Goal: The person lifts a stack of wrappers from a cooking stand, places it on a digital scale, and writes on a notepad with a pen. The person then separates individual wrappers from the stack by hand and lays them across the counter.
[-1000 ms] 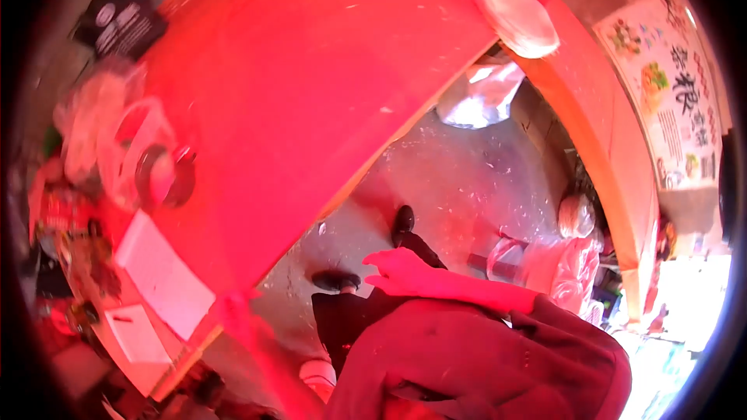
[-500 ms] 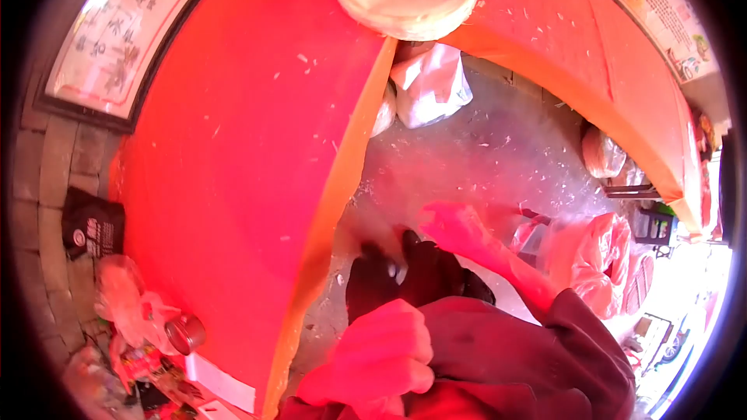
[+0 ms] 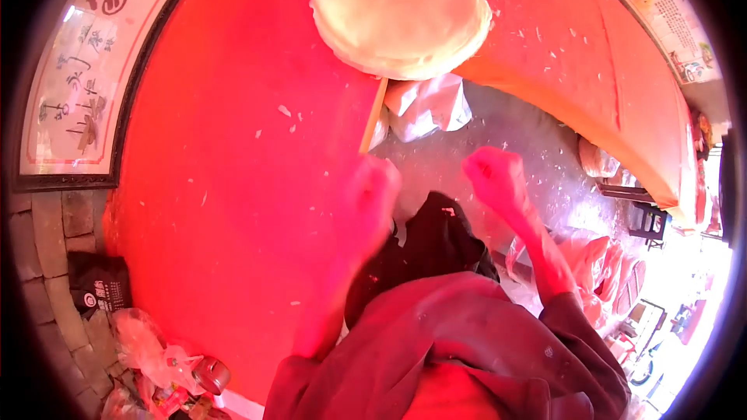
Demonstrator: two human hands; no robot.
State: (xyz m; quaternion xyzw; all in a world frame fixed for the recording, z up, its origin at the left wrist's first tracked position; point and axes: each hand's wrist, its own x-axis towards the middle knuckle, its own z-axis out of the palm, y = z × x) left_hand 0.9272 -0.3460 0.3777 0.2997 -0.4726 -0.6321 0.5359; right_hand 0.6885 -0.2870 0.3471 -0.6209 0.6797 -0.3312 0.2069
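The cream-coloured, round, flat stack with an uneven edge point(image 3: 401, 17) lay at twelve o'clock, on the corner of the broad red-covered table point(image 3: 226, 187); it showed larger and lower in view than half a second earlier. Both hands had risen towards it but stayed apart from it. The left hand point(image 3: 375, 193), previously low near the lap, was now up at the table's edge, its fingers seemingly curled; blur left unclear whether it gripped anything. The right hand point(image 3: 496, 175), looser before, had clenched into a fist over the floor, with nothing seen in it. Between them and the stack, just past twelve o'clock, hung or stood a crumpled white plastic bag point(image 3: 429, 109). At ten o'clock, the dark-framed white panel with brush lettering point(image 3: 78, 82) showed more fully, while the black printed bag point(image 3: 99, 284) sat between eight and nine.
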